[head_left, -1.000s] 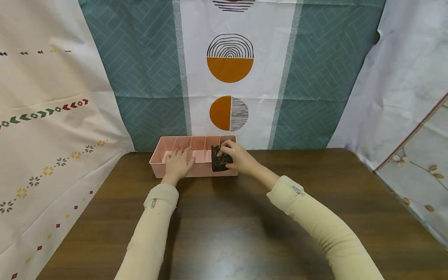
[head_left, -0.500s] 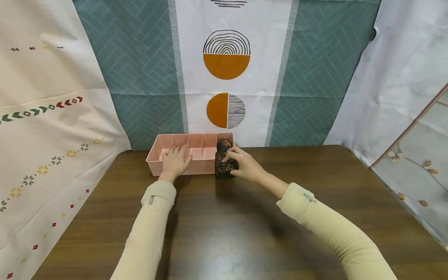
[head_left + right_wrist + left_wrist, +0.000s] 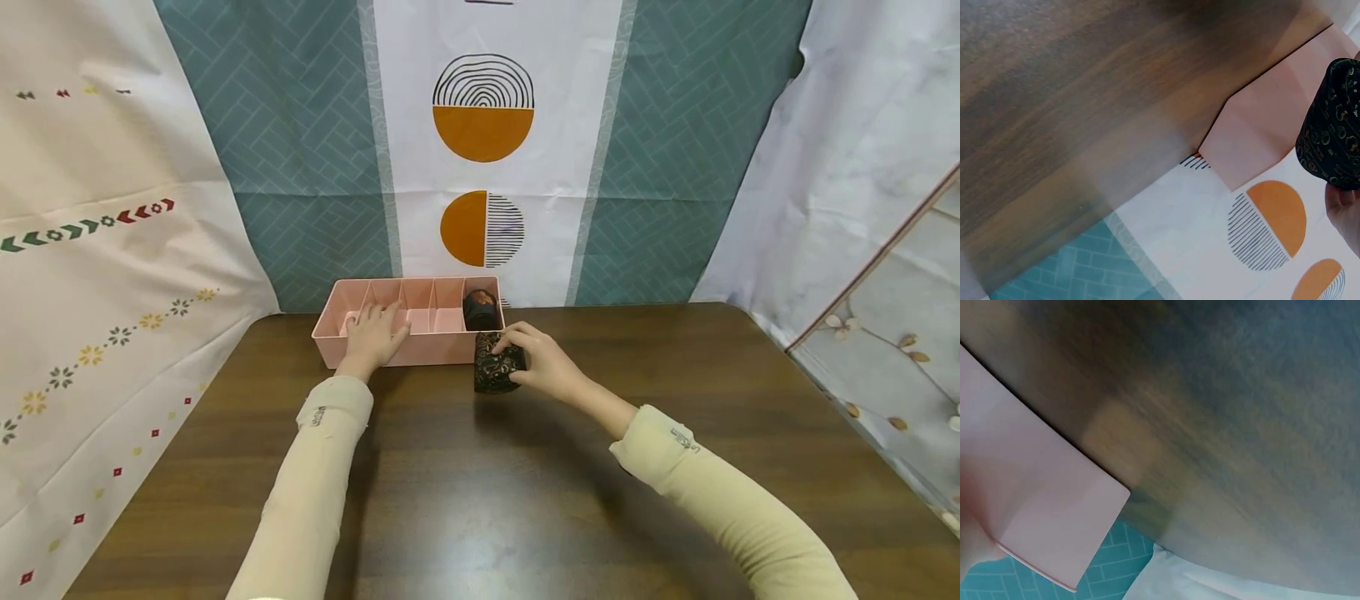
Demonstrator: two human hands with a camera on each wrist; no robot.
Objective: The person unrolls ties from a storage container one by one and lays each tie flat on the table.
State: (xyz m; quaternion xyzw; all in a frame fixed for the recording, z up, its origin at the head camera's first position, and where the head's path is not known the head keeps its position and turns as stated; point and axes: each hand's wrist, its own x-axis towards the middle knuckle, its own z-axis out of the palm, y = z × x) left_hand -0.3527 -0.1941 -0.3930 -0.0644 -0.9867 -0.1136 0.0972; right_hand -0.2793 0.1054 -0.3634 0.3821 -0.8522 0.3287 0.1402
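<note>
My right hand (image 3: 551, 367) pinches a black rolled cloth (image 3: 495, 371) with a small tan print, just in front of the right end of a pink divided box (image 3: 420, 351). The same cloth fills the right edge of the right wrist view, with fingertips (image 3: 1340, 199) at its end. Another dark roll (image 3: 481, 312) with an orange-red patch sits in the box's rightmost compartment. My left hand (image 3: 370, 337) rests at the box's front rim toward the left, fingers spread over the compartments. In the left wrist view, part of that hand (image 3: 974, 540) shows at the rim.
The box stands at the far edge of a brown wooden table (image 3: 465, 483). Behind it hangs a teal and white curtain (image 3: 322, 167) with orange half circles. Pale patterned cloths (image 3: 105, 292) hang along the left and right sides.
My right hand has drawn the printed cloth out over the box's front wall, toward me and slightly right, uncovering the dark roll in the compartment. The left hand stays at the rim.
</note>
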